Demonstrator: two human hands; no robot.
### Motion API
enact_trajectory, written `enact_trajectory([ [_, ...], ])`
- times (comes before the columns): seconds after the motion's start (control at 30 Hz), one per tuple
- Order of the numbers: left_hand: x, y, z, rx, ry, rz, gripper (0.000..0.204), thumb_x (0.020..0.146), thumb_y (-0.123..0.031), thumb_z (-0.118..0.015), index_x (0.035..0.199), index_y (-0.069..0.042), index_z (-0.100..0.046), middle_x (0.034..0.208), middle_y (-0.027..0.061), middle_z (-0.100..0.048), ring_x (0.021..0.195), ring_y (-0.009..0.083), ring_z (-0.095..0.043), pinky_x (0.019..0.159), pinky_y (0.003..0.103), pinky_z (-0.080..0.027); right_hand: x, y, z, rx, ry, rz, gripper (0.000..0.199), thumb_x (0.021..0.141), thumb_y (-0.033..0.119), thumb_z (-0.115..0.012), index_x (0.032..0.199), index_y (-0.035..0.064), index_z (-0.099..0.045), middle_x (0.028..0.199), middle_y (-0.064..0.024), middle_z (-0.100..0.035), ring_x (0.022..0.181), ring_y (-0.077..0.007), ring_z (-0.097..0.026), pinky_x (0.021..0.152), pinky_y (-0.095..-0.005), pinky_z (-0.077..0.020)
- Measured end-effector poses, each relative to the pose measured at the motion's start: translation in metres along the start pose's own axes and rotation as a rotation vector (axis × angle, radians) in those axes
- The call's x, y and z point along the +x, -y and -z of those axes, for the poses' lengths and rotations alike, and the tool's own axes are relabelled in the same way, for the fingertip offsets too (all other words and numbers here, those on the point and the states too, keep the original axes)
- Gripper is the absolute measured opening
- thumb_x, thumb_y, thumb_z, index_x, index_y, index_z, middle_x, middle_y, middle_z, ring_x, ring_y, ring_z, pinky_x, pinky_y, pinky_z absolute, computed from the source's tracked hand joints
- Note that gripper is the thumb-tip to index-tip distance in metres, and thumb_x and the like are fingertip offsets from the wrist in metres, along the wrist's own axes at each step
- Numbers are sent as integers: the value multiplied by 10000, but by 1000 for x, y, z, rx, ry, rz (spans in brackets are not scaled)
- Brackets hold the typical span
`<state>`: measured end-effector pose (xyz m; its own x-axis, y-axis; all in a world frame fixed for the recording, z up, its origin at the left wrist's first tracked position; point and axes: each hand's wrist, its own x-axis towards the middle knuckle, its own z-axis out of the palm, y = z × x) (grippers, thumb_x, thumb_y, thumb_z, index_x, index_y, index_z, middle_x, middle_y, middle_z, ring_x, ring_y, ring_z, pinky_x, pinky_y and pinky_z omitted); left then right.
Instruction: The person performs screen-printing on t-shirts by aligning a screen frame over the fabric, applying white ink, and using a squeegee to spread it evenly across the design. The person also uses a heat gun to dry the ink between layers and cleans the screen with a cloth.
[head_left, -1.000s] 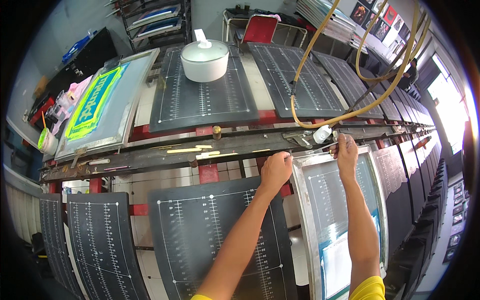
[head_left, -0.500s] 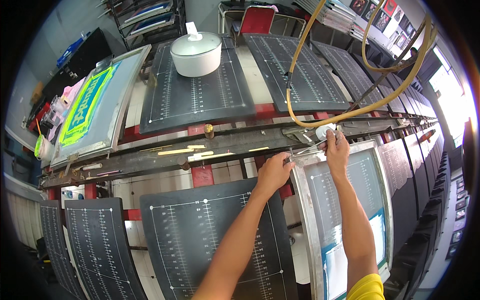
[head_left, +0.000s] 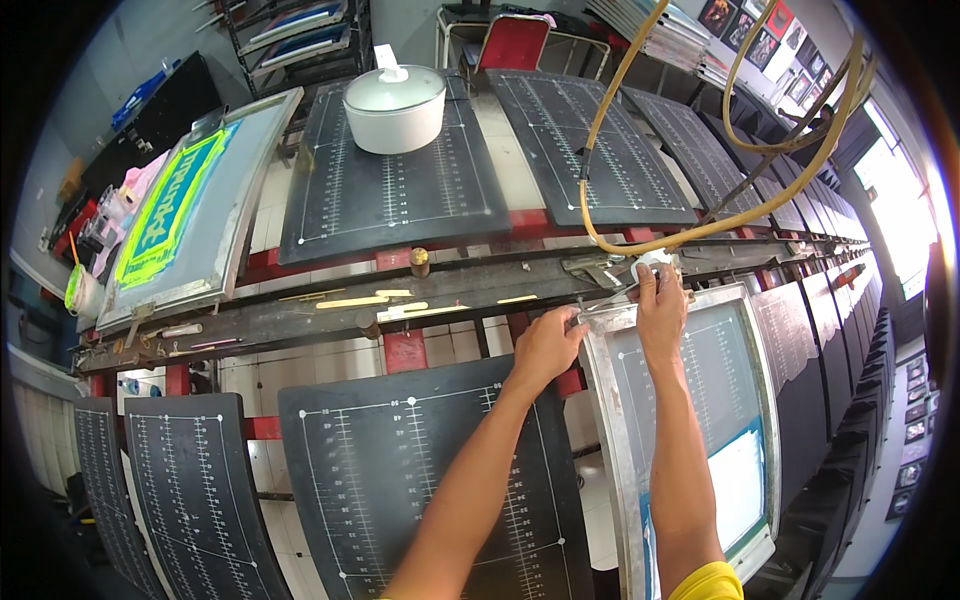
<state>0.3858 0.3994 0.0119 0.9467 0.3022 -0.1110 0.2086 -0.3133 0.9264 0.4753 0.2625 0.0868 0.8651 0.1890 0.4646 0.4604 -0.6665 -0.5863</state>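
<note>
A screen printing frame (head_left: pixel 612 450) with a pale mesh and blue edging lies over a platen at the right. At its far left corner my left hand (head_left: pixel 545 348) is closed, fingertips pinched around a small metal piece whose kind I cannot make out. My right hand (head_left: pixel 661 315) is closed on the end of a thin metal rod-like tool (head_left: pixel 612 298), which slants down toward the left fingertips. A white round object (head_left: pixel 652 258) shows just behind the right fingers; whether the hand touches it is unclear.
A black platen (head_left: pixel 430 470) with white ruler marks lies below my left arm. Along the middle runs a metal rail (head_left: pixel 290 322) with wooden sticks. Across it stand a white lidded pot (head_left: pixel 395 118) and another screen frame (head_left: pixel 225 235). A yellow hose (head_left: pixel 740 222) loops down near my right hand.
My right hand and forearm have shifted left, and the hand has turned more upright. The left hand stays nearly in place at the frame corner.
</note>
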Motion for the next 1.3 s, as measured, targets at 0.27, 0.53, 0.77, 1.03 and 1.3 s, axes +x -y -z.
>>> enact_trajectory([
  [0.27, 0, 4, -1, 8, 0, -37, 443, 905, -319, -664, 1258, -53, -644, 923, 132, -730, 779, 243, -708, 751, 367, -515, 4, -27, -9, -9, -43, -140, 373, 1027, 347, -535, 961, -14, -603, 637, -130, -629, 568, -272, -628, 612, -402, -473],
  [0.53, -2, 1, 0, 32, -32, -49, 446, 907, -329, -663, 1255, -52, -644, 992, 147, -728, 814, 275, -709, 780, 378, -518, 5, -39, -14, 207, 2, -345, 414, 1027, 378, -531, 940, -18, -617, 643, -105, -639, 536, -156, -623, 502, -299, -488],
  [0.77, 0, 4, -1, -28, 11, -21, 435, 913, -326, -658, 1251, -52, -644, 963, 152, -730, 862, 295, -708, 789, 386, -522, -4, -34, -21, 242, -8, -439, 414, 1032, 378, -524, 960, -21, -611, 674, -81, -640, 552, -135, -615, 491, -300, -483],
  [1.03, -3, -5, 2, 76, 57, -12, 626, 816, -411, -757, 1300, -44, -602, 872, 107, -715, 816, 272, -699, 740, 390, -518, -21, -14, -35, 564, -162, -601, 480, 1057, 442, -416, 951, 11, -601, 841, -88, -662, 717, -139, -621, 512, -267, -501],
  [1.3, -5, -14, 0, 95, 27, 16, 655, 784, -396, -792, 1316, -56, -619, 818, 93, -700, 792, 255, -696, 714, 389, -518, -36, -6, -48, 484, -219, -506, 371, 1058, 337, -444, 916, 24, -581, 801, -59, -633, 632, -121, -542, 523, -281, -443],
])
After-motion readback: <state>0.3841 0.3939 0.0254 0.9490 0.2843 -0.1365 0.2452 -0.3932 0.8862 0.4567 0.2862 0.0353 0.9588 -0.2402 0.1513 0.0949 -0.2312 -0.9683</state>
